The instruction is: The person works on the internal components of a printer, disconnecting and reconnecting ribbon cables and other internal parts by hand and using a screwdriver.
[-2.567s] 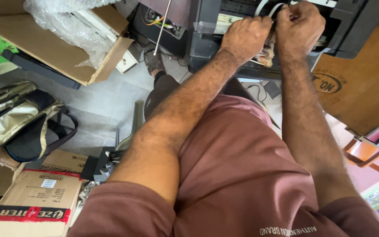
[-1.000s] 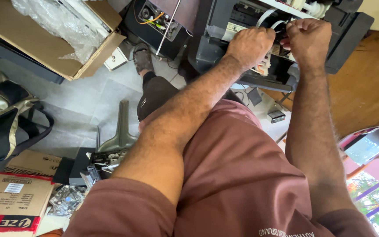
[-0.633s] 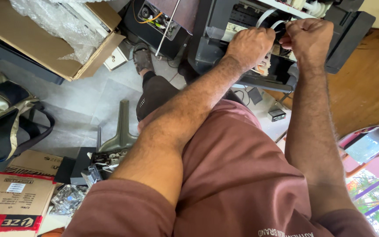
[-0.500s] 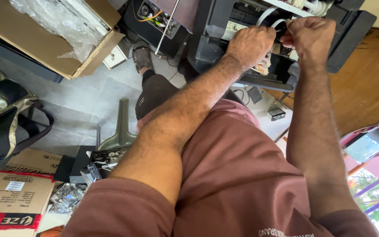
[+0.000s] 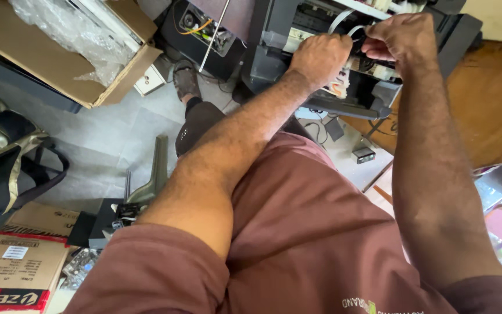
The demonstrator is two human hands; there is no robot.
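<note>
Your left hand (image 5: 319, 58) is clenched inside the opened black plastic printer (image 5: 274, 52) standing on the grey floor; your right hand (image 5: 405, 38) pinches the flat white ribbon cable (image 5: 339, 20) arching at its top.

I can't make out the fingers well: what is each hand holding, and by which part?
Right hand pinches the white flat ribbon cable near its end inside the opened printer. Left hand's grip cannot be told.
</note>
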